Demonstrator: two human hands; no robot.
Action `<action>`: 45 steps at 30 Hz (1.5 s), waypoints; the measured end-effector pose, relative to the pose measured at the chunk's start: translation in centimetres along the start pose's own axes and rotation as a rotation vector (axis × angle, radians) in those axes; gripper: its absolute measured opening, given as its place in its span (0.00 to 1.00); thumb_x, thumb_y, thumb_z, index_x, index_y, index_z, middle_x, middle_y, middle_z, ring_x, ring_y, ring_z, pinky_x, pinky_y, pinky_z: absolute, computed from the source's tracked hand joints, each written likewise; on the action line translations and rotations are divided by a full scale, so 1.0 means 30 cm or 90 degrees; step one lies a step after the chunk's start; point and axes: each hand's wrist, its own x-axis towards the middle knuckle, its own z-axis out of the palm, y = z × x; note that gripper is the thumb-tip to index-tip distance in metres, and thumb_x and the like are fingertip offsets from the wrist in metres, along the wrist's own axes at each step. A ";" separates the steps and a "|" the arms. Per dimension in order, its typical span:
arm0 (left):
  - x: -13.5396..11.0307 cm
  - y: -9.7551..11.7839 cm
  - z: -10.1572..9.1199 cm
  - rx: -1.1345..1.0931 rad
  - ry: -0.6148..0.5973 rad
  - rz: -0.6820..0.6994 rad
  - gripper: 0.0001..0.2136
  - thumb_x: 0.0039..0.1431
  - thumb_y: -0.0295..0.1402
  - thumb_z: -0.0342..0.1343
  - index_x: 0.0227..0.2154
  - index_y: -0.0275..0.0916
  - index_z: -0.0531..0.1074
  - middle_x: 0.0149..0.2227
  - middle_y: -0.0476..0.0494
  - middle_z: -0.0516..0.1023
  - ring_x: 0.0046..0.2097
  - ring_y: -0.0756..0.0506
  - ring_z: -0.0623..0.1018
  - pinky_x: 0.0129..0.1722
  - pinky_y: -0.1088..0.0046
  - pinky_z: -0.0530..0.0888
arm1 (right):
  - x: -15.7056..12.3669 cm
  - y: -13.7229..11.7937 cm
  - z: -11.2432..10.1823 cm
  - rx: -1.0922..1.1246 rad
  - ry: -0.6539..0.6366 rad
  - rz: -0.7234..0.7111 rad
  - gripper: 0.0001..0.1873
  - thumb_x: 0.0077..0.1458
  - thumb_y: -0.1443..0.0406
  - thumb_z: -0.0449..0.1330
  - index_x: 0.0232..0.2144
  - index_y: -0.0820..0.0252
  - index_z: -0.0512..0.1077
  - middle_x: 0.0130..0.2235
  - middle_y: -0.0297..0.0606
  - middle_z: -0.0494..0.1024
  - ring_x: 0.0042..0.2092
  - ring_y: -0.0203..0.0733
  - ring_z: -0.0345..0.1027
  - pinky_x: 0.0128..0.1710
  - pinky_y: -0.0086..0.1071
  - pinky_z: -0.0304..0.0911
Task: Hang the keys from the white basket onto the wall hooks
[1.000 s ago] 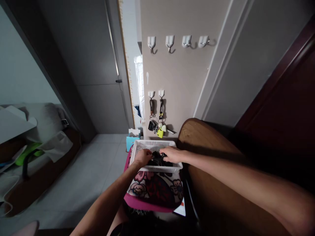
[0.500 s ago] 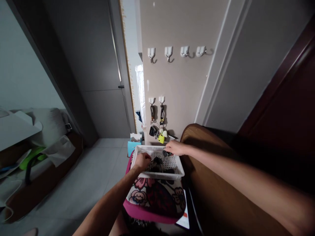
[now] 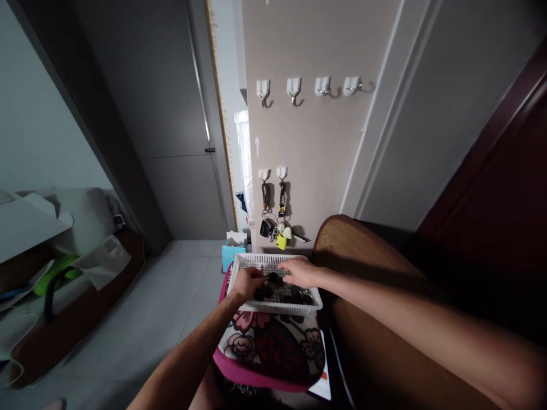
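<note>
A white perforated plastic basket (image 3: 277,309) rests on a flower-patterned stool seat (image 3: 273,344) with a pink edge. Dark items that look like keys (image 3: 294,295) lie in it, some with metal rings; their details are too dark to make out. My left hand (image 3: 248,282) is over the basket's left side, thumb and fingertips pinched together; whatever is between them cannot be seen clearly. Over the right side, my right hand (image 3: 299,272) has its fingers stretched and apart, close to a dark item (image 3: 273,278) in the middle, with nothing visible in its grasp.
Two key bunches hang from low wall hooks, one with a black fob (image 3: 265,228), one with a yellow-green case (image 3: 281,241). Several white hooks (image 3: 294,88) sit higher up. A brown wooden panel (image 3: 363,250) stands at right, a blue box (image 3: 233,257) on the floor behind.
My right hand has let go of a dark item with a ring, now at the basket's right, and moved left toward the middle. My left hand has shifted slightly right.
</note>
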 end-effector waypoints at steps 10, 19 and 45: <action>0.006 0.068 -0.005 -0.295 -0.012 0.094 0.05 0.38 0.23 0.47 0.23 0.33 0.63 0.17 0.54 0.64 0.21 0.56 0.64 0.23 0.81 0.63 | 0.007 -0.028 0.033 0.125 0.021 0.049 0.08 0.38 0.67 0.51 0.26 0.62 0.65 0.27 0.36 0.69 0.29 0.36 0.61 0.25 0.26 0.53; 0.001 0.002 -0.031 -0.106 -0.017 0.043 0.13 0.35 0.22 0.50 0.30 0.31 0.64 0.25 0.48 0.68 0.25 0.54 0.66 0.25 0.79 0.64 | 0.004 -0.069 -0.039 0.485 0.001 0.201 0.05 0.44 0.65 0.48 0.21 0.61 0.57 0.23 0.32 0.65 0.20 0.29 0.60 0.15 0.22 0.51; 0.074 0.187 -0.119 -0.196 0.013 0.176 0.06 0.39 0.28 0.45 0.17 0.32 0.65 0.15 0.52 0.64 0.19 0.56 0.63 0.21 0.81 0.61 | 0.027 -0.029 -0.094 0.639 0.179 0.277 0.13 0.43 0.59 0.46 0.30 0.60 0.61 0.33 0.38 0.68 0.30 0.35 0.63 0.27 0.29 0.58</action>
